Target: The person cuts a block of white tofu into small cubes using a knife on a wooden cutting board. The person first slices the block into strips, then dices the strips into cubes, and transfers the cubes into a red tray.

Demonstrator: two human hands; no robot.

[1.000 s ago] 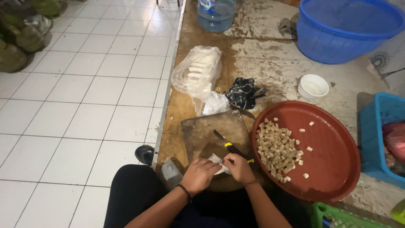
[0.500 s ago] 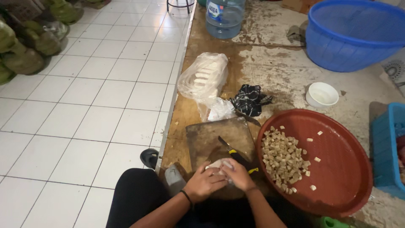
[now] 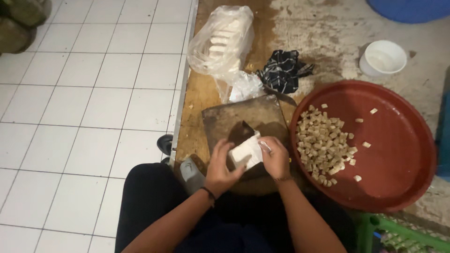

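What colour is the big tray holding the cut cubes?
Dark red tray, seen in the head view.

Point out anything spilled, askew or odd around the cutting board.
A few stray cubes lie scattered across the red tray, apart from the main heap. A crumpled dark cloth sits by the board. Nothing else stands out.

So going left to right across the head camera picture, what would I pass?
White tiled floor → left hand → white block held in both hands → right hand → heap of small cubes → red round tray.
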